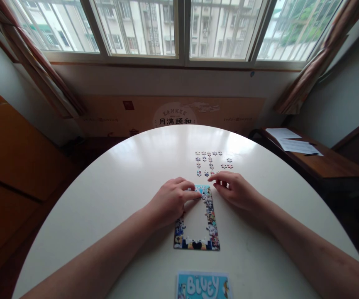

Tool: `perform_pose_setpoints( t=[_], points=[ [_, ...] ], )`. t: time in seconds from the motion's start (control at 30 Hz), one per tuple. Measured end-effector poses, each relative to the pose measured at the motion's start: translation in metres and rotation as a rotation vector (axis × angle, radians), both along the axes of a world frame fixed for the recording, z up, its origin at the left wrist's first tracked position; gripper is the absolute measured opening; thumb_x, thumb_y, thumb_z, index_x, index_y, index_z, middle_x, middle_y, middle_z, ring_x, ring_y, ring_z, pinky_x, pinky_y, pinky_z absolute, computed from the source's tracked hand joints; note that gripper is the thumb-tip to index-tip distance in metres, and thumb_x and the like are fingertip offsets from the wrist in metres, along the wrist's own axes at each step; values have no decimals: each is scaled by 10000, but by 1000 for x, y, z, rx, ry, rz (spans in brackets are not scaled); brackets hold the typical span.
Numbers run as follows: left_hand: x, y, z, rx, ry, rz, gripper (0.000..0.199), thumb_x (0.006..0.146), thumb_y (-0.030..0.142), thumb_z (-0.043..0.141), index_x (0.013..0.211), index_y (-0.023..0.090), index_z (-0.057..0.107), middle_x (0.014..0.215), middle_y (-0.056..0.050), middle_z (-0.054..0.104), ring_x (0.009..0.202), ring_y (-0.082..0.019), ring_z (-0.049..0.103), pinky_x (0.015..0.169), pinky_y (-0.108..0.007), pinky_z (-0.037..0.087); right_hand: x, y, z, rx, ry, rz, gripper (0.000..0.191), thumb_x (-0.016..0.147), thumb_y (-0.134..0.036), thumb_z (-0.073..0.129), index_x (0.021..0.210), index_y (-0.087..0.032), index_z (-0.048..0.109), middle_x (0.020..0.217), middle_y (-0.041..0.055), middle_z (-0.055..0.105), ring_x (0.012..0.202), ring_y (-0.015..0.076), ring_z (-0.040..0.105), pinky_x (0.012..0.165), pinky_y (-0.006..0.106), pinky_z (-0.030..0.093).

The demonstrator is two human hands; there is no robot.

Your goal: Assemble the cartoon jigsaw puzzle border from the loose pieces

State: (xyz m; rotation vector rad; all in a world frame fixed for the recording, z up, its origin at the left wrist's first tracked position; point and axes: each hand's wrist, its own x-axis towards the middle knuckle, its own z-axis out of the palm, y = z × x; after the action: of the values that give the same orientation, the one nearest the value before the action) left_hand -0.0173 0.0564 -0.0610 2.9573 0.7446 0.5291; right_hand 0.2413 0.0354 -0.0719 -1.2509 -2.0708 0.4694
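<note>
On the white table lies a partly assembled jigsaw puzzle (212, 216), its border joined and its middle showing bare table. My left hand (174, 199) rests over the puzzle's upper left side, the index finger stretched out and touching pieces near the top. It covers part of the left border. My right hand (233, 189) hovers at the puzzle's upper right corner, fingers loosely bent and apart, the index fingertip close to the lowest row of loose puzzle pieces (211, 166). I see nothing held in either hand.
A blue card reading "Bluey" (202, 285) lies at the near edge of view. The round white table (104, 207) fills the foreground. Behind it stand a printed cardboard panel (229, 108) and windows. On the right, papers (300, 146) and a pen lie on a brown side table (338, 164).
</note>
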Motion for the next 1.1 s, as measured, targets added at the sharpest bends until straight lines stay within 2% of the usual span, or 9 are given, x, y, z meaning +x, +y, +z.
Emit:
perform_pose_setpoints(
  t=[0.33,0.57,0.7,0.77,0.87,0.97,1.1],
  points=[
    [0,-1,2,20,-35,-9,466,784,-21,554,1100,269,735,1111,-37,724,977,-226,632,826,-395,545,-1,6,-6,75,101,-34,219,844,-149,565,963,-192,744,868,48,737,730,147,636,620,282,493],
    [-3,2,4,44,-198,20,483,778,-53,435,1030,226,738,1059,-49,735,955,-204,645,828,-388,549,1,5,-7,136,110,-62,205,849,-172,568,938,-197,751,845,36,733,630,120,576,608,289,491],
    [-6,10,2,-58,-443,182,425,721,-55,397,835,182,731,950,-49,718,900,-182,641,846,-351,526,3,2,-6,175,73,-72,211,838,-164,574,937,-196,757,795,32,709,646,136,576,625,300,488],
    [-8,16,-2,-86,-548,280,357,700,-38,408,737,169,697,818,-40,680,752,-153,607,735,-304,503,4,2,-6,193,57,-75,214,835,-163,576,942,-196,758,805,34,708,631,136,562,644,312,493],
    [-13,25,-7,-85,-670,392,281,637,-29,404,627,167,605,676,-13,586,651,-130,529,645,-279,437,4,0,-7,207,45,-90,217,831,-156,569,933,-198,755,824,36,708,611,131,545,656,317,495],
    [-15,30,-8,-153,-732,456,229,572,-10,402,587,174,537,596,15,522,600,-116,475,602,-271,391,3,-2,-7,232,40,-92,229,826,-136,558,928,-195,755,806,33,697,609,127,538,665,314,488],
    [-16,31,-7,-290,-836,474,210,510,32,395,577,168,540,553,25,509,554,-108,449,538,-257,343,1,-4,-6,243,17,-88,231,817,-115,554,907,-189,753,799,32,696,595,122,522,661,308,476]
  ],
)
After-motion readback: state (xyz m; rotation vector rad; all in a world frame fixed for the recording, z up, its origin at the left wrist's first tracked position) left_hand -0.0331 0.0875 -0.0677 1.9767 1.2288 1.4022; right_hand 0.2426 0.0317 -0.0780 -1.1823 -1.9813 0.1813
